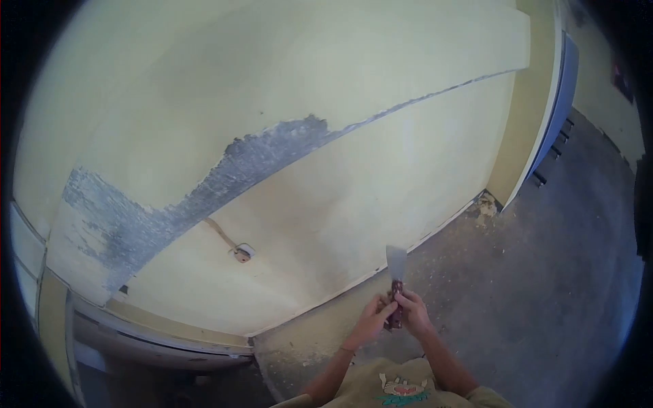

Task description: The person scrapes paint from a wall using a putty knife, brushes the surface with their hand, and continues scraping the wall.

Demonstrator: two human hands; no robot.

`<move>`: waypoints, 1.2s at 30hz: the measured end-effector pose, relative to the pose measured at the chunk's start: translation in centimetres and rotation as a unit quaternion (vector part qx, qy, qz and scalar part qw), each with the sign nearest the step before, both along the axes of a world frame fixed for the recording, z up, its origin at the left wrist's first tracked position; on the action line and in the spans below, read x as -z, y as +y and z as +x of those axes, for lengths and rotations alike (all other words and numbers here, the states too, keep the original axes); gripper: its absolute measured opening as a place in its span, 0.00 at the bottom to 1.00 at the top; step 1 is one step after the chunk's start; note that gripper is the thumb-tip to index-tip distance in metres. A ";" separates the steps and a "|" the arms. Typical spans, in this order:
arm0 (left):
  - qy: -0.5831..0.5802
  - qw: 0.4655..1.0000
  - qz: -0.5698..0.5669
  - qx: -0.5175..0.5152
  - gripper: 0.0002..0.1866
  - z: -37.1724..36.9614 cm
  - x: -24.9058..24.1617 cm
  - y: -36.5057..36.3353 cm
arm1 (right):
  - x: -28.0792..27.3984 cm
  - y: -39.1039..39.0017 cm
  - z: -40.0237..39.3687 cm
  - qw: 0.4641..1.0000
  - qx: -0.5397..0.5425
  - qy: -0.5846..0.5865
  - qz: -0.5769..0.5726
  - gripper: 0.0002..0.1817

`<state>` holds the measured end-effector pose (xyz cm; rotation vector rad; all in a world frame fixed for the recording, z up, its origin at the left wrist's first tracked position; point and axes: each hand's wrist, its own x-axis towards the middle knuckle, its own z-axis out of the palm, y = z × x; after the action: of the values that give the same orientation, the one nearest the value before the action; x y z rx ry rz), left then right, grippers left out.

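In front of my chest, at the lower middle of the view, both hands meet around the dark red handle of a scraper [396, 268]. Its wide metal blade points up, away from me. My left hand [372, 319] closes on the handle from the left, thumb against it. From the right, my right hand [413, 314] grips the same handle. Beyond the blade stands a pale wall [408, 156], apart from the tool. A rough grey patch [238, 170] runs across this wall, with ragged paint along its upper edge.
An outlet box [242, 253] sits low on the wall. The concrete floor [544, 272] carries scattered chips, and debris [487, 206] lies at the wall's right corner. A blue panel [554, 102] stands at the right. A dark opening [136, 347] is at the lower left.
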<state>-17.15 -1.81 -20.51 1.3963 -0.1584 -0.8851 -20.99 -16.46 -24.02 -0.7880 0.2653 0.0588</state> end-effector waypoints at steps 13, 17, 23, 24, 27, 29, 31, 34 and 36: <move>-0.332 0.938 0.091 -0.038 0.14 8.2 -8.3 13.2 | -11.7 11.2 16.5 0.977 0.140 -0.142 -0.074 0.14; -0.264 0.961 0.083 0.009 0.18 9.8 -12.1 12.8 | -13.3 10.6 19.7 0.971 0.223 -0.080 -0.042 0.10; -0.245 0.969 0.007 -0.022 0.26 12.3 -14.2 9.0 | -17.1 9.1 24.0 0.964 0.247 -0.098 0.018 0.10; -0.245 0.969 0.010 -0.011 0.26 12.7 -14.4 8.4 | -17.5 8.9 24.4 0.967 0.234 -0.101 0.027 0.11; -0.192 0.980 -0.033 -0.041 0.21 15.1 -15.3 7.0 | -19.1 8.3 25.7 0.964 0.249 -0.087 -0.018 0.12; -0.172 0.983 -0.060 -0.037 0.20 16.6 -16.1 6.2 | -18.7 7.5 27.1 0.963 0.247 -0.108 -0.007 0.12; -0.169 0.979 -0.106 -0.038 0.22 17.5 -16.3 5.2 | -18.4 6.9 28.2 0.961 0.244 -0.131 0.004 0.12; -0.139 0.981 -0.134 -0.034 0.22 17.9 -16.1 4.2 | -18.6 6.2 29.1 0.957 0.237 -0.156 0.052 0.13; -0.127 0.983 -0.131 -0.030 0.22 17.9 -15.9 4.1 | -19.0 5.9 29.2 0.966 0.225 -0.120 0.025 0.14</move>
<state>0.75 2.28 -4.59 1.2558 -0.4110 -0.6097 8.25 -10.51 -5.03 -0.6624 0.2062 -0.4558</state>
